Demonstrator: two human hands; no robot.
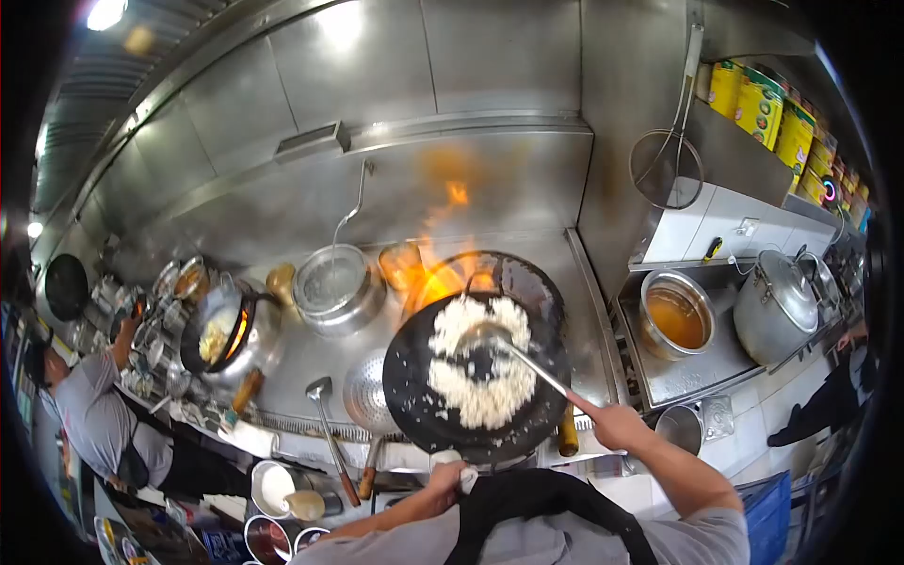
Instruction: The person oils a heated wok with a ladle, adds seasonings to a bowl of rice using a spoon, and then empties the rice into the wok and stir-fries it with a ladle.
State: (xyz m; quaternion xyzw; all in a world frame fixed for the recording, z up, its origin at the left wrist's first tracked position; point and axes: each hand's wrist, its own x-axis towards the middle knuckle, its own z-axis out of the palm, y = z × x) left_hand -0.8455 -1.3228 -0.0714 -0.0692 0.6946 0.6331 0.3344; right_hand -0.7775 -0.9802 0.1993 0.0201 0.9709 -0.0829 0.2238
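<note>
A black wok (405, 377) with white rice (485, 400) in it sits tilted over a burner, and orange flames (438, 282) rise behind its far left edge. My left hand (448, 480) is closed at the wok's near edge around a whitish cloth (468, 478). In my right hand (617, 427) is the handle end of a long metal ladle (541, 372), whose bowl rests in the rice near the middle of the wok. A perforated strainer (367, 391) and a spatula (325, 414) lie left of the wok.
A metal pot (337, 292) stands behind the strainer. At the left, a co-worker (89, 405) is beside another wok (221, 330). A pot of brown liquid (676, 318) and a lidded pot (777, 311) are on the right. Another person (833, 400) is at the far right.
</note>
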